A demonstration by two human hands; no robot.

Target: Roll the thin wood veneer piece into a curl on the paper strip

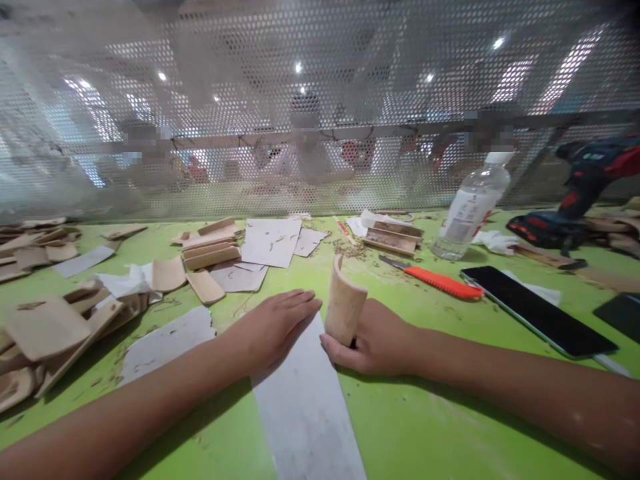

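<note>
My right hand [373, 340] grips a curved piece of bamboo [344, 303], held upright over the green table with its hollow side turned partly to the right. My left hand [273, 327] lies flat, fingers stretched out together, on the upper part of a long whitish strip [310, 400] that looks like paper or sandpaper. The strip runs toward me between both forearms. A small gap separates the left fingertips from the bamboo. The right fingers behind the bamboo are mostly hidden; its thumb shows at the lower edge.
Bamboo pieces [45, 327] are heaped at left, with more [210, 250] behind my left hand. To the right are an orange-handled knife [443, 281], a phone [537, 310], a plastic bottle [470, 207] and a cordless drill [575, 193]. A perforated metal screen [250, 173] closes the back.
</note>
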